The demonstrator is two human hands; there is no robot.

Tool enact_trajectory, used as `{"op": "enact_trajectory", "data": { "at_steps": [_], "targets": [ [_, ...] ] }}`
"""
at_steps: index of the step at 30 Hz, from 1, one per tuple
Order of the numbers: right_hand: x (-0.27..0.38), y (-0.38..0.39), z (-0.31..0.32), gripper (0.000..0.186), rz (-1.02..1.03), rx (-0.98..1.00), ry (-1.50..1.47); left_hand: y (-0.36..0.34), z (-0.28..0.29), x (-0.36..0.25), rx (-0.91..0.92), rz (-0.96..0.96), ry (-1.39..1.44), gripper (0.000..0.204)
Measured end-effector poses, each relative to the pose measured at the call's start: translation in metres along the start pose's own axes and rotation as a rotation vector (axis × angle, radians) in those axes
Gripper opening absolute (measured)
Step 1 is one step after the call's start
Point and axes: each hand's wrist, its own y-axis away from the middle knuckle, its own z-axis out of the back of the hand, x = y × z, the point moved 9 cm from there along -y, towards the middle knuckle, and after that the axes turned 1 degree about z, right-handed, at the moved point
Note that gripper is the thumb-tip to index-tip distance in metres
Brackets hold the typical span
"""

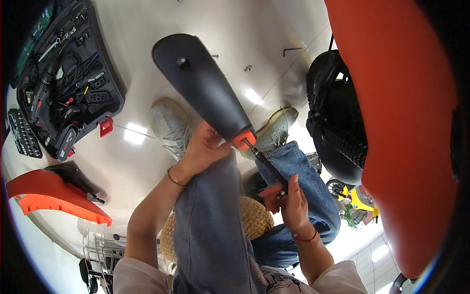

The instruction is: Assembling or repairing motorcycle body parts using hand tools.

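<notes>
A long black curved mudguard (203, 83) with a rounded far end and a small hole slants across the middle. Its near end carries an orange piece (244, 139). My left hand (208, 147) grips the mudguard beside that orange end, its fingers partly hidden underneath. A slim black-handled tool (272, 169) with a metal tip reaches into the orange piece. My right hand (291, 203) is closed round the tool's lower end, thumb pointing up along it.
At left lies an open black tool case (105, 63) with a drill and cables. Below it is an orange body panel (63, 196). Several screws (248, 68) and a hex key (292, 49) lie on the floor. A large orange vehicle body (401, 122) and black wheel (338, 98) stand at right.
</notes>
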Motion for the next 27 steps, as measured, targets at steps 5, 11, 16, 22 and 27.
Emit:
{"op": "enact_trajectory", "data": {
  "at_steps": [5,11,16,22,27],
  "targets": [
    [0.034,0.015,-0.003,0.038,0.541,-0.341,0.263,0.007,-0.001,-0.011,-0.036,-0.049,0.106,0.055],
    [0.06,0.031,-0.042,0.061,0.792,-0.295,0.931,0.012,0.003,-0.024,-0.104,-0.117,0.158,0.061],
    [0.063,0.031,-0.054,0.04,0.75,-0.196,0.874,0.025,0.006,-0.042,-0.137,-0.15,0.134,0.057],
    [0.023,0.027,-0.074,0.056,0.158,0.182,-0.025,0.049,0.016,-0.073,-0.107,-0.309,0.07,0.066],
    [0.029,0.035,-0.081,0.037,0.394,-0.089,0.084,0.056,0.017,-0.102,-0.156,-0.47,0.327,0.012]
  ]
}}
